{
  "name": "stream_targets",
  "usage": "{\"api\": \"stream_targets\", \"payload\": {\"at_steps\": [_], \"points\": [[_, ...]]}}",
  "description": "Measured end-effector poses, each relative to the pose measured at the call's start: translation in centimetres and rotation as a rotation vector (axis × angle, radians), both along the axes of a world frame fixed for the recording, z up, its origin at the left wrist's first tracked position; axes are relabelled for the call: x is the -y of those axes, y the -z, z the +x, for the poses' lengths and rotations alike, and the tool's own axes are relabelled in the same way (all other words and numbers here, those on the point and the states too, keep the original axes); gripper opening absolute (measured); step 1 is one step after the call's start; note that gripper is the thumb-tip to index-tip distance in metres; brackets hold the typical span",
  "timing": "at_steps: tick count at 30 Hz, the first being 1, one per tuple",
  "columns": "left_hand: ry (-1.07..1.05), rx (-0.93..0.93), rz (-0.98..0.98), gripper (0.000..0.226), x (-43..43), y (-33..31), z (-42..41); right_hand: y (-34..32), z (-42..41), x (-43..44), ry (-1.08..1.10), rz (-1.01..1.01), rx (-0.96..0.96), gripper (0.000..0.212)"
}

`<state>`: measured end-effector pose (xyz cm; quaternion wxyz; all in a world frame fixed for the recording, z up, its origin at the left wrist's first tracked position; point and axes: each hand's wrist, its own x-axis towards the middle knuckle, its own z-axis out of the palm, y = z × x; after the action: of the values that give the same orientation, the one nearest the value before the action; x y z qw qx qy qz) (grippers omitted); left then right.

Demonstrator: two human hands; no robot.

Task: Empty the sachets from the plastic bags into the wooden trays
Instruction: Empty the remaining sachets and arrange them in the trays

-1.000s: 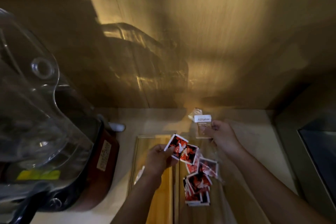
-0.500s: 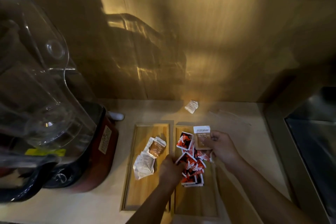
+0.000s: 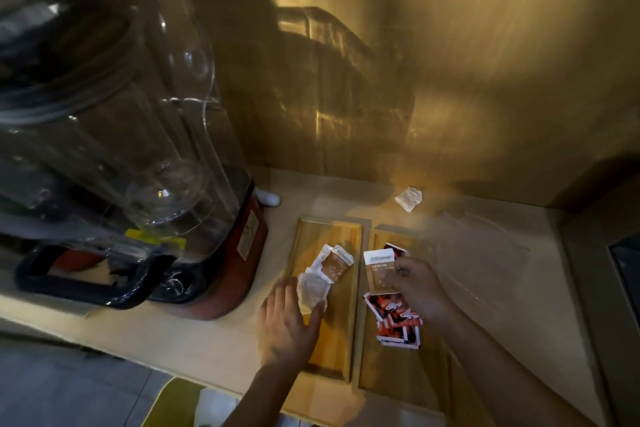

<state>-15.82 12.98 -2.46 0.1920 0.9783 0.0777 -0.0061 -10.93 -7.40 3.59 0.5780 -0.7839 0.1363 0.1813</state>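
Two hands work the trays: your left hand (image 3: 289,322) lies spread and empty, fingertips on the white sachets (image 3: 313,289) in the left tray (image 3: 349,322), probably to flatten them. Your right hand (image 3: 415,288) pinches a brown sachet (image 3: 377,269) above the red sachets (image 3: 394,317). Beyond your fingers, the plastic bag (image 3: 485,253) looks emptied, though blurred.

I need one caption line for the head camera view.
Two hands sort sachets: left hand over the left wooden tray, right hand holding a brown sachet.

Wooden trays (image 3: 351,291) (smooth, satin) — glossy sachets (image 3: 394,317); clear plastic blender jar (image 3: 104,121).
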Motion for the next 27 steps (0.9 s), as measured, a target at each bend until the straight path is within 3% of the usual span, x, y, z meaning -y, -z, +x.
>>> {"api": "stream_targets", "payload": {"at_steps": [3,5,11,23,27], "points": [[0.020,-0.164,0.049,0.107,-1.9,1.2,-0.9,0.4,-0.1,-1.9,-0.059,-0.011,-0.014,0.012],[0.040,-0.209,0.069,0.114,-2.7,2.2,-1.5,0.6,-0.2,-3.1,-0.107,-0.003,-0.031,0.010],[0.079,-0.221,0.062,0.090,-3.2,4.2,-2.5,1.6,0.0,-5.5,-0.167,-0.049,-0.102,0.017],[0.080,-0.203,0.066,0.091,-3.4,5.2,-2.4,4.2,0.5,-7.4,-0.337,-0.202,-0.172,0.027],[0.075,-0.237,0.128,0.084,-3.4,5.5,-2.3,4.6,1.3,-6.5,-0.244,-0.273,-0.105,0.018]]}}
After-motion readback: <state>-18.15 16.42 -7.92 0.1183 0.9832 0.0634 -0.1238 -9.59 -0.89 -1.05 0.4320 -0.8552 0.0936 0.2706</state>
